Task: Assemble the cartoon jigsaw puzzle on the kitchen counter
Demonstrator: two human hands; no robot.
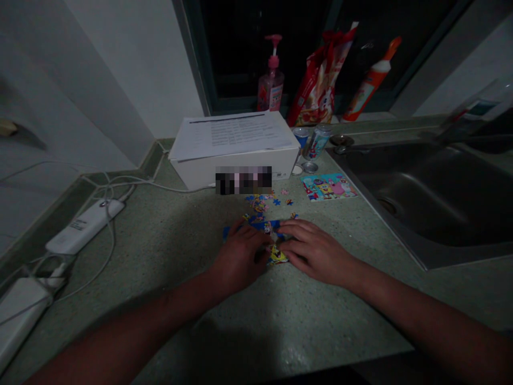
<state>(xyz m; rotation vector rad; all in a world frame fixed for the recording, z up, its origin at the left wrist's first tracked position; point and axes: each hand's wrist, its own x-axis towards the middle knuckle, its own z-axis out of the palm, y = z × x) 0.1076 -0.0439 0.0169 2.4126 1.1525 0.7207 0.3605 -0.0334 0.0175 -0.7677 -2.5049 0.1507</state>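
Observation:
A partly joined jigsaw puzzle [277,255] with a blue edge and a yellow cartoon figure lies flat on the counter. My left hand [242,256] rests over its left side, with thumb and forefinger bent close together. Anything between those fingertips is hidden. From the other side, my right hand [316,248] reaches in, its fingers stretched out and apart, their tips touching the puzzle's right part. Just beyond lie loose jigsaw pieces [258,204] in a small heap, with several scattered nearby. A colourful picture card [329,186] with cartoon figures lies farther right.
A white box [236,170] with a printed sheet [240,133] on top stands behind the pieces. Cans [318,142] are beside it. At right is a metal sink [404,235]; at left, a power strip [85,227] with cables. A pump bottle [271,85] stands by the window.

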